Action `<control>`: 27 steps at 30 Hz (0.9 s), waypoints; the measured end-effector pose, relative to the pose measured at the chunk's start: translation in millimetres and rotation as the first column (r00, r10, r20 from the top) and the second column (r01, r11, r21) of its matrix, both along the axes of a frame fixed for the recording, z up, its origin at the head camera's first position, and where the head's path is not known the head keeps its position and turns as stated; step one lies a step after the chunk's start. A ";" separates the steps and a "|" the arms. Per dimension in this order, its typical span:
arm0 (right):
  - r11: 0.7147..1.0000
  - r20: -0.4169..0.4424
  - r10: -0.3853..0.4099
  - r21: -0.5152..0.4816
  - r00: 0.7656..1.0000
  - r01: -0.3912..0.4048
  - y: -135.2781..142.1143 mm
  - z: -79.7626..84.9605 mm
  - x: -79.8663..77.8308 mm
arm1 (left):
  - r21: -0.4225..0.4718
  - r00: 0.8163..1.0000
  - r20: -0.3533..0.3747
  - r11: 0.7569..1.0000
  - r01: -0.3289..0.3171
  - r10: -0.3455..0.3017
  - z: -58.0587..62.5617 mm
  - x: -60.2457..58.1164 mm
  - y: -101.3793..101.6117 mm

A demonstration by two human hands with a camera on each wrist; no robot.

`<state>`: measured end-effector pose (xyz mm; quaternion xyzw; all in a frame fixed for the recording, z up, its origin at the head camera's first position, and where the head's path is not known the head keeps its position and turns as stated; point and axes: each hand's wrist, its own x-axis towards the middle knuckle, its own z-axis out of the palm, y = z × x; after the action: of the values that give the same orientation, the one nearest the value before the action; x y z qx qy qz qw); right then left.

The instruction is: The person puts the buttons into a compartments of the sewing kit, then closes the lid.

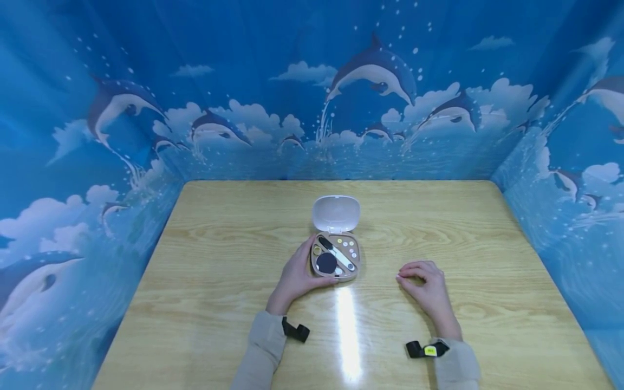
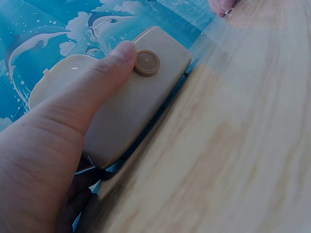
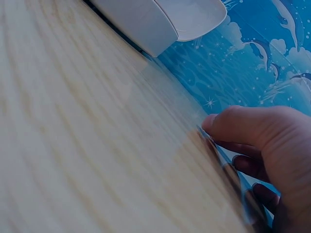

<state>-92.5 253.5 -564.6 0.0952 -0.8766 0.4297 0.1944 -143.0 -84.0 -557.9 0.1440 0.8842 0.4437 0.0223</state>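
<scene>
A small beige sewing kit box (image 1: pixel 358 266) lies on the table with its whitish lid (image 1: pixel 336 213) tipped back. Inside are a black-and-white long tool (image 1: pixel 343 258), a dark round disc (image 1: pixel 326 263), a gold ring-like piece (image 1: pixel 317 250) and several small buttons (image 1: pixel 345 244). My left hand (image 1: pixel 294 278) grips the box from its left side. In the left wrist view, the thumb presses its front wall beside a round button-shaped catch (image 2: pixel 147 63). Right of the box, my right hand (image 1: pixel 430 288) has thumb and index fingertips together; I cannot tell whether something tiny is between them.
The wood-grain table (image 1: pixel 219 238) reaches back to a blue dolphin-print curtain (image 1: pixel 273 81), which also runs along both sides. Black straps with small cameras sit at both wrists, over grey sleeves (image 1: pixel 265 346). A bright light reflection (image 1: pixel 347 330) lies across the table front.
</scene>
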 end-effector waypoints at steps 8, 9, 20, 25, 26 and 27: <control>1.000 0.027 0.003 -0.005 1.000 -0.003 0.4 0.0 0.8 | 0.005 1.000 0.010 1.000 0.001 -0.001 0.5 0.4 0.3; 1.000 0.039 0.000 -0.006 0.999 0.000 0.2 0.7 0.9 | 0.007 1.000 0.013 1.000 0.000 0.000 0.6 0.5 0.4; 0.999 0.040 -0.007 -0.032 0.999 0.008 -3.1 10.2 -1.2 | -0.001 0.999 0.034 1.000 -0.008 0.008 0.9 1.5 0.5; 0.999 0.023 -0.010 -0.035 1.000 0.011 -7.2 17.3 -5.2 | 0.009 1.000 0.018 1.000 -0.003 0.002 0.2 0.9 0.5; 0.999 0.022 -0.012 -0.041 1.000 0.013 -8.0 18.7 -6.4 | 0.009 1.000 0.016 1.000 -0.003 0.002 0.2 0.7 0.5; 0.999 0.017 -0.010 -0.045 1.000 0.011 -8.7 19.9 -7.6 | 0.010 1.000 0.014 1.000 -0.001 0.001 0.2 0.6 0.6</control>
<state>-100.1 244.8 -544.7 0.0825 -0.8688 0.4491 0.1916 -142.5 -83.4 -557.7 0.1404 0.8819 0.4491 0.0274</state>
